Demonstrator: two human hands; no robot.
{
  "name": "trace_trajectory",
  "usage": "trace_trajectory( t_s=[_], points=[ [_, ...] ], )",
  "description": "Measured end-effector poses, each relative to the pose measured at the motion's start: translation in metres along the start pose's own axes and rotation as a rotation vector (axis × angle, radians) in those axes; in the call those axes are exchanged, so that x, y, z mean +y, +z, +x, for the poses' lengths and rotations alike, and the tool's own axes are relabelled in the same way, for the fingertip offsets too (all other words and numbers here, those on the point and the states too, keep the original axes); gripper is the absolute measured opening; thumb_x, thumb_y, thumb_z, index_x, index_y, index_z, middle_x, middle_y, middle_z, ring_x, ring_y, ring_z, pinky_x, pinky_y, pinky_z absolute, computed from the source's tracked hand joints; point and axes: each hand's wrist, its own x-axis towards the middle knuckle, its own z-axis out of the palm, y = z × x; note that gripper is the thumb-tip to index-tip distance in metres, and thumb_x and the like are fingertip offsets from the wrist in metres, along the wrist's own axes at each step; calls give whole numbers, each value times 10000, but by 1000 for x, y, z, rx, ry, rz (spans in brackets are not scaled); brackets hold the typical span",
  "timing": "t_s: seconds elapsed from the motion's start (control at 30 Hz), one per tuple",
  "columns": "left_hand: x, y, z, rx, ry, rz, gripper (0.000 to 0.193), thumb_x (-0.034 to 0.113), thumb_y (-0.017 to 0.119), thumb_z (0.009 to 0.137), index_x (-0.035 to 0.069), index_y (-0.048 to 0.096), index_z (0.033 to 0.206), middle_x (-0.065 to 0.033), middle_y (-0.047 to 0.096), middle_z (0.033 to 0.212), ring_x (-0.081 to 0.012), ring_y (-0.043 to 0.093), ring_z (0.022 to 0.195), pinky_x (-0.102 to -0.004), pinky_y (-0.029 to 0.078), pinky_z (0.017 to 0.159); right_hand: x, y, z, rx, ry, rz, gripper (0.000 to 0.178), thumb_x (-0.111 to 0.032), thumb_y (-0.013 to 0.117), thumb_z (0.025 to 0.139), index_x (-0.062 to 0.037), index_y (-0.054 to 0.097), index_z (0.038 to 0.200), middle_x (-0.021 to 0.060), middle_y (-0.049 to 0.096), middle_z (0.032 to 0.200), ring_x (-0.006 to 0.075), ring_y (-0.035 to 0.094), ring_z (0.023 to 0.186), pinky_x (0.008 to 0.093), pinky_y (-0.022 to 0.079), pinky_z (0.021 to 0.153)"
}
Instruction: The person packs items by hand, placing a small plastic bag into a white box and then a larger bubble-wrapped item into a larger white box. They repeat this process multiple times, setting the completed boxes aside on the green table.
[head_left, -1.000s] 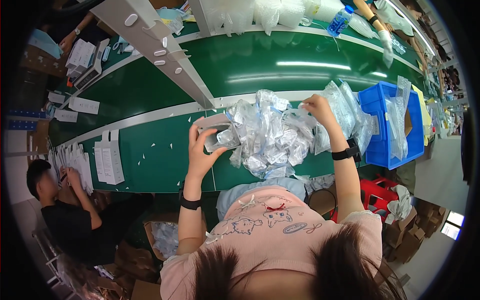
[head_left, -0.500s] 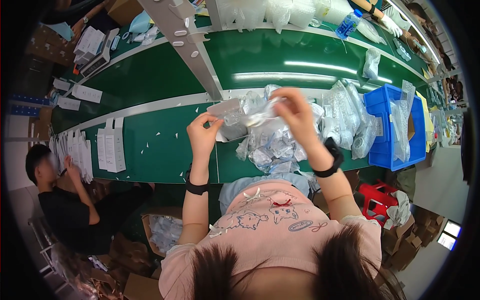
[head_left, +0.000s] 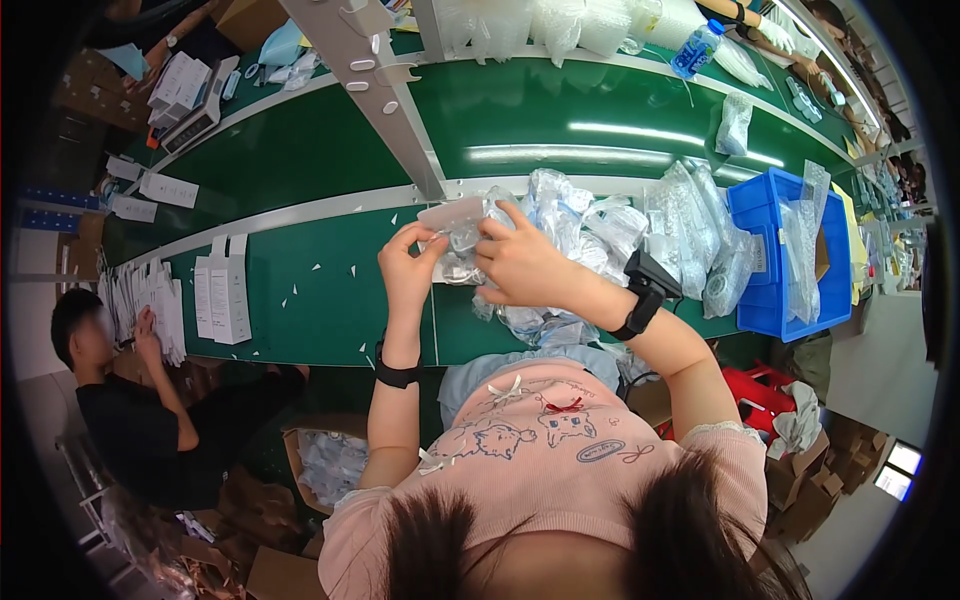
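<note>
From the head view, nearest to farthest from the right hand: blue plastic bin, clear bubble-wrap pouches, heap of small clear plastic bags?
1. Heap of small clear plastic bags, beside the right hand.
2. Clear bubble-wrap pouches, farther right.
3. Blue plastic bin, rightmost.

box (head_left: 450,215) partly hidden behind right hand (head_left: 520,265) (grip unclear), bubble wrap (head_left: 600,27) cut off above
</note>
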Motion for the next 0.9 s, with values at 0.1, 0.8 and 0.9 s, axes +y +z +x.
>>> trace_trajectory(
  t_s=[0.1,0.8,0.9],
  points=[
    [5,5,-1,41,6,33,132,37,673,656,-34,575,709,-78,610,786,-113,535,639,-221,387,525,-5,9,1,-55,32,-168,125,-147,571,721,-46,573,796,56,535,765,218,474,908,399,354,854],
    [-13,17,-6,113,-40,-228,93,14,636,701,0,551,734,-18,560,797,-75,485,726,-193,361,628,6,27,-15,264,49,41,284,-283,665,670,-102,618,883,3,583,847,211,487,924,523,234,973],
    [-11,11,-8,99,75,-136,94,25,628,707,-15,554,749,-57,591,843,-85,518,718,-209,391,599,-3,25,-8,120,20,31,283,-265,665,679,-102,618,904,-2,586,897,225,486,954,559,213,974]
  ],
)
